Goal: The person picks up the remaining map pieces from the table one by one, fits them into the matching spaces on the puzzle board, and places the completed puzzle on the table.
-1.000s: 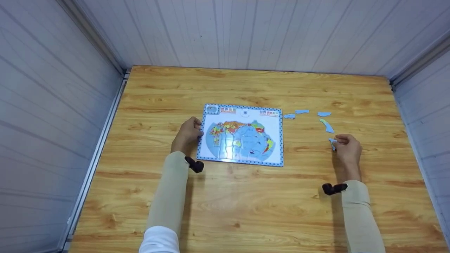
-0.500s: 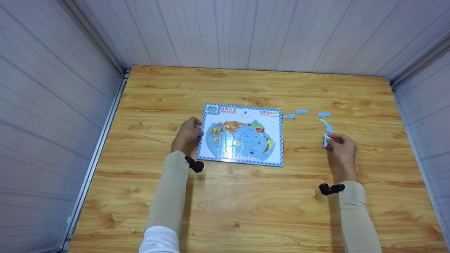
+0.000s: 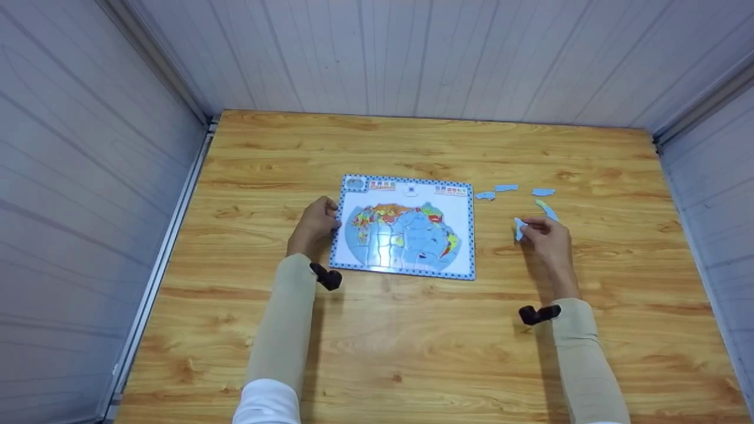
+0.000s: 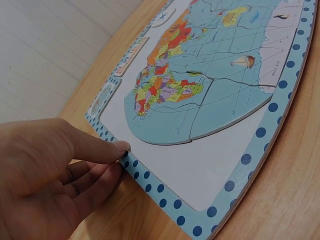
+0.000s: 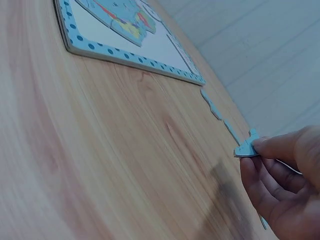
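Observation:
A world-map puzzle board [image 3: 406, 272] with a blue dotted border lies on the table, most of its map filled with pieces. My left hand [image 3: 318, 222] holds the board's left edge; in the left wrist view the thumb lies on the border and the other fingers are at the edge. To the right of the board, my right hand [image 3: 551, 240] pinches a small light-blue puzzle piece [image 5: 246, 147] between thumb and fingers, above the table. Behind that hand lies a curved blue and yellow-green piece [image 3: 546, 209], partly covered by the fingers.
Three blue pieces lie near the board's upper right corner: a notched piece [image 3: 485, 195], a narrow strip [image 3: 506, 188] and another strip [image 3: 543, 192]. Panelled walls [image 3: 377, 59] enclose the wooden table [image 3: 377, 353] at the back and both sides.
My right hand has lifted the light-blue piece from the table and carried it left toward the board. The left hand and the board have stayed in place.

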A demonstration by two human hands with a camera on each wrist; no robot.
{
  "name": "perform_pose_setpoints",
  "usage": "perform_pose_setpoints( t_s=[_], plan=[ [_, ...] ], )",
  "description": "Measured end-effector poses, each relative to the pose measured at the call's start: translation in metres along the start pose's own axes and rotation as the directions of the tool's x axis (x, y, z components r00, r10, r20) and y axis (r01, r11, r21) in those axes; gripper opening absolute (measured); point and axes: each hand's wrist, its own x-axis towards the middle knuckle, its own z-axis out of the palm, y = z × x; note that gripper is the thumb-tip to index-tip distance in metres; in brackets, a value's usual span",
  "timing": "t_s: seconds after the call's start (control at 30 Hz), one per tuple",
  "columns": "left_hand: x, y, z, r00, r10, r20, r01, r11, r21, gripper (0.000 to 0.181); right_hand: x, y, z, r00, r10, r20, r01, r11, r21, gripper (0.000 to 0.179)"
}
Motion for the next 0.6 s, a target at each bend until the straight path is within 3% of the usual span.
perform_pose_setpoints(
  t_s=[0.2,0.6],
  plan=[
    [0.001,-0.002,0.001,1.000,0.020,-0.008,-0.020,0.999,0.025,0.030,0.000,-0.005,0.013,0.997,-0.071,0.019,0.072,0.997,-0.036,0.029],
    [-0.002,0.002,0.001,1.000,-0.029,0.005,0.029,0.999,-0.017,0.030,0.001,-0.018,0.036,0.995,-0.081,0.057,0.083,0.996,-0.040,0.027]
  ],
)
